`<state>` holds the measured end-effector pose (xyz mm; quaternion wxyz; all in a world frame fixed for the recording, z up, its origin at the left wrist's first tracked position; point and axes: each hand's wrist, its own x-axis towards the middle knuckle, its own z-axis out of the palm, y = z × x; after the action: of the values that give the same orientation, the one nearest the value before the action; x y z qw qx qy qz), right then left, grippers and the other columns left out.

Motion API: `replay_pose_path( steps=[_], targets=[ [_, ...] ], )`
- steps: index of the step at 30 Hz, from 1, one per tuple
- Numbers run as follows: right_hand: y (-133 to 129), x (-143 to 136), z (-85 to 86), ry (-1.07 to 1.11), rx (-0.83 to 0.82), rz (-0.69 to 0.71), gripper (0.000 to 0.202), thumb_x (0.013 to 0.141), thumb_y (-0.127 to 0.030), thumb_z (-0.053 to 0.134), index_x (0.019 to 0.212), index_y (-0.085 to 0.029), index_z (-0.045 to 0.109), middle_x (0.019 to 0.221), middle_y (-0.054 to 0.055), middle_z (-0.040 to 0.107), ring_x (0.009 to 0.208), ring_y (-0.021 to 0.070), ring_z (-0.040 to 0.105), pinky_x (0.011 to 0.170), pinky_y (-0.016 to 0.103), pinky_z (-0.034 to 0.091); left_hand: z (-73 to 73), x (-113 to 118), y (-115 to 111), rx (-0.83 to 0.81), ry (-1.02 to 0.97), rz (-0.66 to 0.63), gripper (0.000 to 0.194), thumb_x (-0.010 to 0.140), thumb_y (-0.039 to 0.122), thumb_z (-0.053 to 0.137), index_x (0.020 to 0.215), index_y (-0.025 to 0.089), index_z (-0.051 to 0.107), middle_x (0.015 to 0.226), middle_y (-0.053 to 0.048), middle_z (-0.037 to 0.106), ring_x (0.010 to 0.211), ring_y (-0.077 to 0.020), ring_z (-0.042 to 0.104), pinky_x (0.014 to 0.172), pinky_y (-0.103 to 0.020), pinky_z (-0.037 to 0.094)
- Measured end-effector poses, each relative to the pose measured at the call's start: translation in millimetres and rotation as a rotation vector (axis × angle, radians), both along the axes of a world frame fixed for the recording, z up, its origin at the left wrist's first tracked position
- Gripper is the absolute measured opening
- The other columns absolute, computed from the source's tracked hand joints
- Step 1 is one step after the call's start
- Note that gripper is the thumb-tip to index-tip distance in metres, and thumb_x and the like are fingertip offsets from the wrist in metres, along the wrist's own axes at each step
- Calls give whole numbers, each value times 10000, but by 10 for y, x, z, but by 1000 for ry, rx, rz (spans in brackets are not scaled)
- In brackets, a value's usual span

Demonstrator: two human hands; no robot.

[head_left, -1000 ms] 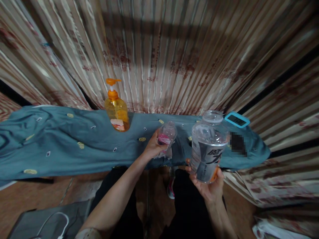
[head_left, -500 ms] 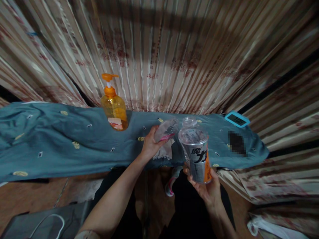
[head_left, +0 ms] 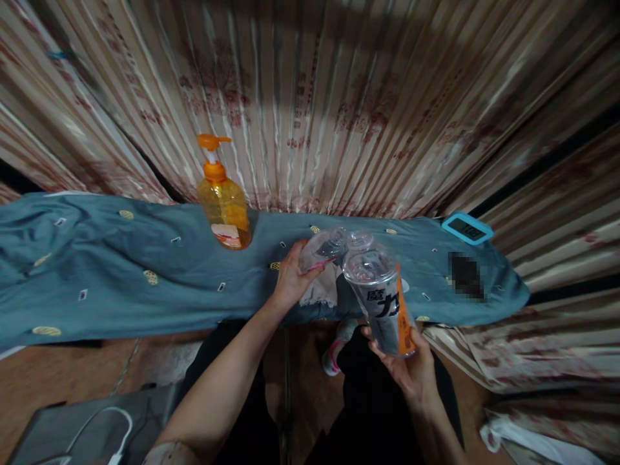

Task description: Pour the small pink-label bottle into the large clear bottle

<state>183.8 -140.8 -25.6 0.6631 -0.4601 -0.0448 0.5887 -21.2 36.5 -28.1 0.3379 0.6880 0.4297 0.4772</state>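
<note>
My left hand (head_left: 292, 274) is closed around a small clear plastic bottle (head_left: 317, 250) with a pink mark, tilted with its narrow end toward the right. Wrapped round the lower part of a larger clear bottle (head_left: 385, 310) with a silver and orange label is my right hand (head_left: 404, 365). This bottle leans to the left. A clear round neck (head_left: 360, 240) shows just beyond its wide shoulder, and the small bottle's end overlaps it; whether they touch I cannot tell. Below the small bottle lies a pale frayed cloth (head_left: 320, 290).
An orange pump bottle (head_left: 225, 210) stands on the blue-green cloth-covered table (head_left: 184, 271). At the right are a light-blue digital clock (head_left: 467, 228) and a blurred dark item (head_left: 465, 276). A pleated curtain (head_left: 290, 110) hangs behind. A white cable (head_left: 126, 423) lies at lower left.
The large bottle has tipped to the left, bringing its top against the small bottle's end in view. The gap between them has closed. Both hands keep their holds.
</note>
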Motion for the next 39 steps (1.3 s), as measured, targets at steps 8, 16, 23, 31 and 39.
replay_pose_path(
  steps=[8, 16, 23, 31, 39],
  targets=[
    [-11, 25, -34, -45, 36, -6, 592, 448, -431, 946, 968, -219, 761, 950, 120, 733, 774, 338, 709, 593, 366, 599, -76, -1, 44, 38, 40, 21, 595, 730, 321, 778, 1263, 187, 547, 1254, -93, 648, 1166, -263, 617, 1041, -391, 480],
    [-101, 120, 131, -65, 7, -23, 590, 463, -402, 952, 988, -216, 759, 963, 132, 731, 793, 352, 710, 621, 368, 605, -42, 11, 33, 36, 36, 5, 589, 741, 360, 778, 1260, 197, 552, 1262, -86, 652, 1166, -265, 619, 1053, -403, 474],
    [-286, 132, 328, -49, -55, -67, 590, 435, -385, 964, 970, -243, 760, 1006, 145, 725, 813, 376, 707, 630, 395, 607, -22, 96, -16, 25, 11, -49, 551, 733, 320, 773, 1233, 235, 558, 1228, -59, 664, 1115, -257, 632, 1011, -385, 494],
    [-427, 39, 439, -61, -63, -125, 606, 377, -328, 970, 938, -238, 760, 1037, 140, 721, 857, 413, 696, 658, 431, 612, 8, 172, -64, -21, -27, -90, 505, 717, 309, 781, 1165, 212, 569, 1101, -40, 686, 990, -235, 662, 886, -344, 523],
    [-594, 18, 271, -102, 5, -120, 562, 492, -330, 935, 1019, -260, 754, 1114, 128, 702, 949, 406, 682, 747, 444, 608, 0, 199, -90, -93, -45, -112, 519, 710, 278, 774, 1175, 201, 556, 1121, -58, 684, 998, -256, 658, 895, -373, 518]
  ],
)
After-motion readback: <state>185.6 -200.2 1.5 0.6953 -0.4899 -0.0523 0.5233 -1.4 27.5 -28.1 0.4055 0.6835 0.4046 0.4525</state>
